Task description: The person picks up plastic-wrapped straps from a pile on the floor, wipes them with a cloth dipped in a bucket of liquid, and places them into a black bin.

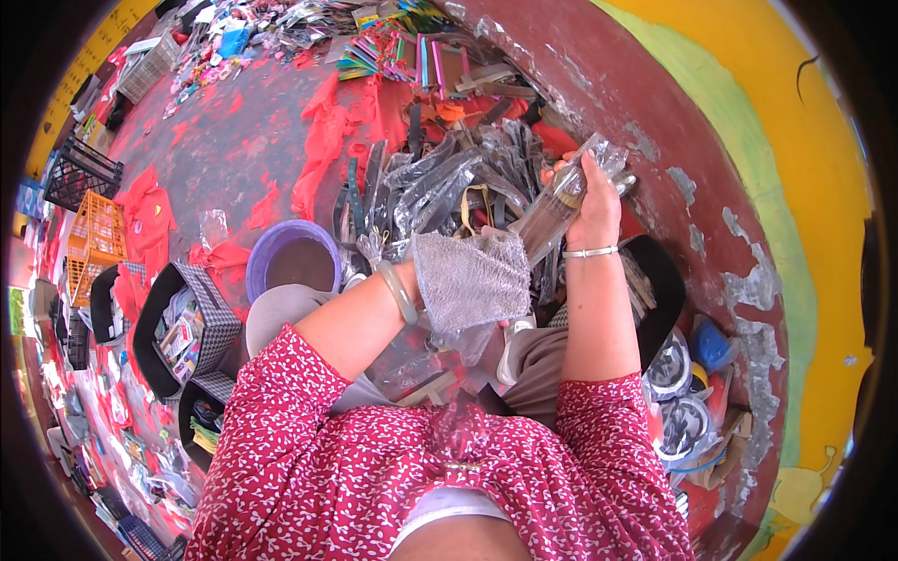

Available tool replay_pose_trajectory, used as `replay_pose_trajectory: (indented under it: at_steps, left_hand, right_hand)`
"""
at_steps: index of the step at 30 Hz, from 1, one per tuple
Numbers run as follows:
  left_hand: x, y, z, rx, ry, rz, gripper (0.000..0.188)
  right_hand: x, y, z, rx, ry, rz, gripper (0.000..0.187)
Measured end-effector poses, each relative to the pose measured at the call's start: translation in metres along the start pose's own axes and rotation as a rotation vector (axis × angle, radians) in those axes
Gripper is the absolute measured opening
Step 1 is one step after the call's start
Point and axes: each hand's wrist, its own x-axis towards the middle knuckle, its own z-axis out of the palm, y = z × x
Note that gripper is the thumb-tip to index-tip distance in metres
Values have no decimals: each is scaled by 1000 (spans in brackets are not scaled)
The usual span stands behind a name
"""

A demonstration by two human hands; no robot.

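My left hand [417, 279] is mostly hidden by a grey, mesh-like cloth [472, 279] that hangs over it, so its fingers do not show. Raised to the right, my right hand [599, 201] closes round a long clear plastic bag [559, 210]; what lies inside the bag is hard to make out. The cloth and the bag's lower end are close together. Beyond both hands spreads a pile of dark strips in clear plastic sleeves [449, 178] on the floor.
A purple bucket [251, 273] of murky water stands by my left knee. Left of it are checked fabric bins [210, 313], orange crates [95, 238] and a black crate [82, 173]. A black-rimmed bin [662, 280] sits by my right leg, near the peeling red wall [692, 159].
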Motion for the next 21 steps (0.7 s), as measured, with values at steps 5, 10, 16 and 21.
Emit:
replay_pose_trajectory:
  at_steps: [5, 10, 16, 21]
  left_hand:
    - [-6, -7, -4, 57, 16, 9, 20]
    - [-14, -15, -11, 227, 33, 93, 19]
    - [-25, -13, -10, 259, -15, -153, 15]
    - [-29, 6, 37, 1093, 205, 169, 19]
  right_hand:
    - [5, -3, -4, 35, 56, -26, 21]
    - [11, -8, -14, 75, 75, -40, 20]
    - [20, -19, -23, 110, 206, -75, 19]
    - [25, -31, -29, 115, 234, -120, 19]
